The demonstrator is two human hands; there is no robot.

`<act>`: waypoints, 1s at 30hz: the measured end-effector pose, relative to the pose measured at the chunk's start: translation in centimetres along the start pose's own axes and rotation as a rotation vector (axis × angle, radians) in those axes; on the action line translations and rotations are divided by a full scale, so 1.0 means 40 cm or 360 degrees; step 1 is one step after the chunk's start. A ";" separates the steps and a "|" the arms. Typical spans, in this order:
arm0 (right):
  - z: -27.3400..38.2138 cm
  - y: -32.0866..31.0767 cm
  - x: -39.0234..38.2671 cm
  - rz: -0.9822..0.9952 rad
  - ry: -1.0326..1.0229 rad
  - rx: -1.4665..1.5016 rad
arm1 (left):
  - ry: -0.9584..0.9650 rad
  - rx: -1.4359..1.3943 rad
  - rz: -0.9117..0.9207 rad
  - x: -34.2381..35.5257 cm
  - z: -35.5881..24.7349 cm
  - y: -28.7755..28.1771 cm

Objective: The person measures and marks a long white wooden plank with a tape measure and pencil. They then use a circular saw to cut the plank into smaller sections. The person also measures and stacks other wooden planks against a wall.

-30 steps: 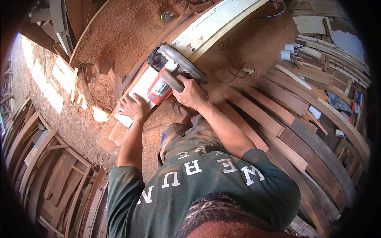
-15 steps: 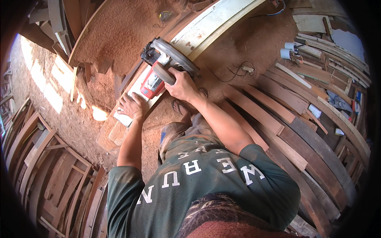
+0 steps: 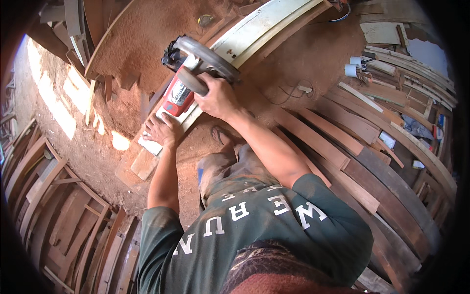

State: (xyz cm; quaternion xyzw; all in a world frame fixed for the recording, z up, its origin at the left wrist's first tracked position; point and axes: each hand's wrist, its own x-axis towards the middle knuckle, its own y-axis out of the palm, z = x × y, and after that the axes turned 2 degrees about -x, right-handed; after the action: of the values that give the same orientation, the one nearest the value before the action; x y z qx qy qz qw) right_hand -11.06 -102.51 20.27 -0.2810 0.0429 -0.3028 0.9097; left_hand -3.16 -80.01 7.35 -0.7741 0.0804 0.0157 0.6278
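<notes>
My right hand (image 3: 218,98) is wrapped round the rear handle of a red and black circular saw (image 3: 177,97). The saw rests across a long white-painted board (image 3: 262,32), its rounded dark guard (image 3: 208,55) on the side away from me. Close behind the motor housing, my left hand (image 3: 164,130) lies on the board's near end with its fingers spread. The saw's body and guard hide the blade and where it meets the wood.
Reddish sawdust (image 3: 147,44) covers the ground and a curved panel at the far left. Stacked planks (image 3: 338,137) lie to my right. More boards and frames (image 3: 68,215) fill the lower left. A cable (image 3: 289,94) and a yellow tape measure (image 3: 205,20) lie beyond.
The circular saw and my right hand have shifted slightly left and away from me. My left hand stays at the board's near end.
</notes>
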 end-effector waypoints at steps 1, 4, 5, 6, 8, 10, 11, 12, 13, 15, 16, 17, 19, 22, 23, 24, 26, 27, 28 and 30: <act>0.047 -0.051 -0.023 0.0006 0.0012 -0.0007 | 0.0002 0.0055 -0.0079 0.008 0.042 0.044; 0.069 -0.183 -0.091 -0.0085 -0.0024 -0.0030 | -0.0018 0.0007 -0.0056 0.007 0.038 0.045; 0.070 -0.235 -0.114 -0.0123 -0.0042 -0.0109 | -0.0007 -0.0001 -0.0034 0.010 0.040 0.047; 0.069 -0.290 -0.138 -0.0165 -0.0059 -0.0183 | 0.0006 -0.0004 -0.0015 0.015 0.045 0.051; 0.086 -0.393 -0.177 -0.0222 0.0185 -0.0231 | 0.0007 0.0026 -0.0009 0.018 0.064 0.057; 0.056 -0.493 -0.212 -0.0338 0.0292 -0.0436 | 0.0014 0.0078 -0.0029 0.024 0.067 0.071; 0.034 -0.540 -0.228 -0.0384 0.0361 -0.0509 | 0.0017 0.0114 0.0030 0.032 0.077 0.077; 0.005 -0.587 -0.240 -0.0429 0.0429 -0.0581 | -0.0003 0.0118 0.0055 0.040 0.086 0.082; -0.034 -0.631 -0.262 -0.0480 0.0503 -0.0567 | 0.0000 0.0133 0.0082 0.044 0.089 0.079; -0.115 -0.711 -0.284 -0.0549 0.0580 -0.0664 | 0.0025 0.0132 0.0059 0.066 0.109 0.096; -0.152 -0.750 -0.293 -0.0586 0.0636 -0.0718 | 0.0050 0.0125 0.0019 0.068 0.134 0.112; -0.187 -0.780 -0.297 -0.0605 0.0701 -0.0761 | 0.0025 0.0116 -0.0054 0.063 0.136 0.109; -0.310 -0.841 -0.316 -0.0617 0.0781 -0.0805 | 0.0089 0.0088 -0.0195 0.053 0.068 0.087; -0.505 -0.921 -0.323 -0.0536 0.1028 -0.0951 | 0.0448 -0.0009 -0.0208 0.028 -0.245 0.020; -0.566 -0.947 -0.309 -0.0467 0.1084 -0.0952 | 0.0644 -0.0070 -0.0189 0.011 -0.387 0.009; -0.622 -0.966 -0.284 -0.0392 0.1132 -0.0956 | 0.0831 -0.0137 -0.0166 0.003 -0.517 0.014; -0.751 -1.003 -0.244 -0.0201 0.1159 -0.0979 | 0.1052 -0.0305 -0.0107 0.000 -0.760 0.061; -0.830 -1.022 -0.228 -0.0168 0.1156 -0.0947 | 0.1036 -0.0281 -0.0041 0.003 -0.866 0.103; -0.911 -1.035 -0.208 -0.0138 0.1143 -0.0911 | 0.1052 -0.0234 -0.0001 0.011 -0.964 0.137; -1.071 -1.055 -0.159 0.0018 0.1218 -0.0917 | 0.0929 -0.0147 0.0106 0.008 -1.107 0.187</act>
State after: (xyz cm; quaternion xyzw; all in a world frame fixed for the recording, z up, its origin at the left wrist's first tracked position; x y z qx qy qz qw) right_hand -49.10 -147.44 6.46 -0.3898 0.4585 -0.3554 0.7152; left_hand -7.30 -124.70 9.40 -0.7705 0.2821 -0.1834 0.5413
